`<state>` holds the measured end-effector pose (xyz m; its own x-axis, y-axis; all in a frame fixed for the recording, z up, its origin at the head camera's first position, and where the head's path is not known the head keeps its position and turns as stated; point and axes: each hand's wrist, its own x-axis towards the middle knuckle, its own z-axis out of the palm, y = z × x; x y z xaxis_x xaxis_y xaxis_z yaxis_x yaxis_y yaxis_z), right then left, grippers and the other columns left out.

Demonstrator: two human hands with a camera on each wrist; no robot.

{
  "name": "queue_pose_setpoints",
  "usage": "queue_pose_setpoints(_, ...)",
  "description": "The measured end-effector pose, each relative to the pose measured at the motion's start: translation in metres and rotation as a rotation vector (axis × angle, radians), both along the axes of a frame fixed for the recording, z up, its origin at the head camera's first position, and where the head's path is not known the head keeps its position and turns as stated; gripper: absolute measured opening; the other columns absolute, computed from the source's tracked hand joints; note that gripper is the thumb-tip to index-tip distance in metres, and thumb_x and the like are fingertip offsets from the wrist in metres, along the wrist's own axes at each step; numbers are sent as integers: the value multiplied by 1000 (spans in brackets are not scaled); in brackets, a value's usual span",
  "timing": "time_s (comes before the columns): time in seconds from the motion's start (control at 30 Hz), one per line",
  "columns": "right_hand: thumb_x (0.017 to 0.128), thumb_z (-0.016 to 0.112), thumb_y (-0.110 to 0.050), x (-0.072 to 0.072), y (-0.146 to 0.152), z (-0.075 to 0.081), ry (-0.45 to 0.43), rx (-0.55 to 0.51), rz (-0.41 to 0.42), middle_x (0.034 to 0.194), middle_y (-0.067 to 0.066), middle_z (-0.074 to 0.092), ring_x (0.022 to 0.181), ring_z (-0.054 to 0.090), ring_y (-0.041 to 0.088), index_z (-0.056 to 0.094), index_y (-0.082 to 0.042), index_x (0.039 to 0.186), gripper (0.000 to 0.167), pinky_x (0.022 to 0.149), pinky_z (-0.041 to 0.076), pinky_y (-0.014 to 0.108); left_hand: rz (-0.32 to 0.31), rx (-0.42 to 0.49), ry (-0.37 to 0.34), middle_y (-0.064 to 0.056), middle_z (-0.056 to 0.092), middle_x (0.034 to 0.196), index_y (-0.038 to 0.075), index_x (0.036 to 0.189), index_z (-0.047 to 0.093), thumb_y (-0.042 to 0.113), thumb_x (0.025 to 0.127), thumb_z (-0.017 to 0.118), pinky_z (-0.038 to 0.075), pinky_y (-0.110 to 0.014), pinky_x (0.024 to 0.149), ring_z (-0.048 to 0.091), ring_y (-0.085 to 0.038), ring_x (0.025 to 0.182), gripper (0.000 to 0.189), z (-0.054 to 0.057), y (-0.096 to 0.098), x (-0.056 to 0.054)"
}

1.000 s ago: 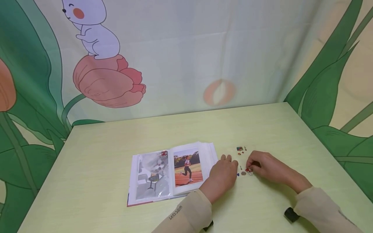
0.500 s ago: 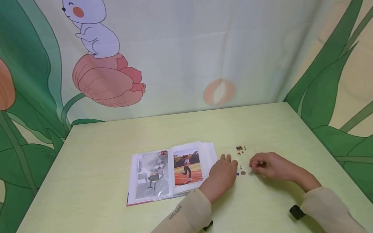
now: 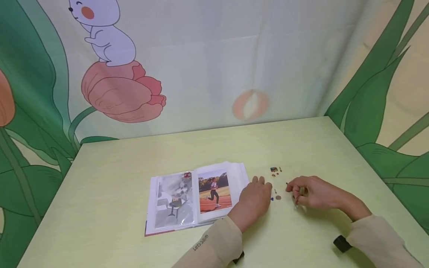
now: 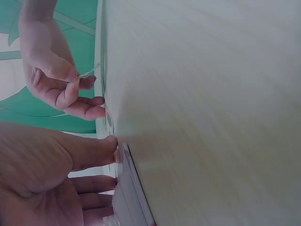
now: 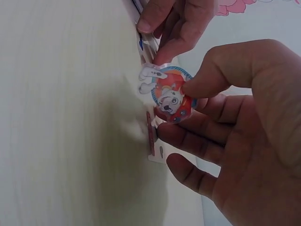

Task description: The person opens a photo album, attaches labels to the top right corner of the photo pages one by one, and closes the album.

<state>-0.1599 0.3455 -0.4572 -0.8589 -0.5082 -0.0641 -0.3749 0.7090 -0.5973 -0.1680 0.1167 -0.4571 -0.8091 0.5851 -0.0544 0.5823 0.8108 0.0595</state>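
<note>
My right hand (image 3: 310, 191) pinches a small cartoon-dog sticker (image 5: 169, 96) between thumb and index finger, its other fingers loosely bent. The sticker has a red and blue design with a clear border, and is held tilted above the table. My left hand (image 3: 254, 197) lies palm down at the right edge of the open photo album (image 3: 197, 223), fingers fairly straight. Just beyond its fingertips are several tiny stickers: a brown oval one (image 3: 278, 197), a blue one (image 3: 272, 199) and, farther back, a dark rectangular one (image 3: 274, 169).
The album's left page holds a grey picture (image 3: 174, 212), and its right page shows a photo of a runner (image 3: 214, 190). The pale table (image 3: 100, 178) meets a printed curtain (image 3: 201, 74) at the back. Black wrist devices (image 3: 342, 243) sit under both sleeves.
My right hand has drawn the dog sticker away from the small stickers, slightly right and up off the table, and turned it. My left hand stays by the album.
</note>
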Motion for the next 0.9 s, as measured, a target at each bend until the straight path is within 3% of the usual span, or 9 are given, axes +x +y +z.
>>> queue_pose_setpoints(0.2,87,74,-4,2,1,-2,32,-17,-3,118,-1,70,114,64,25,58,-23,79,26,91,52,42,0,18,-34,-6,63,108,11,115,72,12,101,61,56,-30,84,58,-20,104,18,1,0,-3)
queue_pose_setpoints(0.47,89,72,-4,3,0,-3,45,-19,-33,118,-2,71,114,65,24,59,-25,80,26,90,51,44,83,84,-220,-4,61,137,6,123,72,34,100,68,52,-31,99,55,-21,128,36,7,-2,-10)
queue_pose_setpoints(0.73,91,70,-5,4,-2,-4,50,-23,-47,118,-1,72,114,65,26,61,-25,81,24,90,54,44,170,201,-319,-11,45,159,-2,150,49,34,104,63,40,-32,115,42,-22,146,61,14,-3,-10)
queue_pose_setpoints(0.9,91,68,-3,6,-3,-6,70,-42,-46,118,1,72,111,66,24,62,-25,82,25,91,54,44,185,249,-313,-10,40,162,0,155,42,34,104,62,38,-33,117,36,-21,150,65,17,-7,-7)
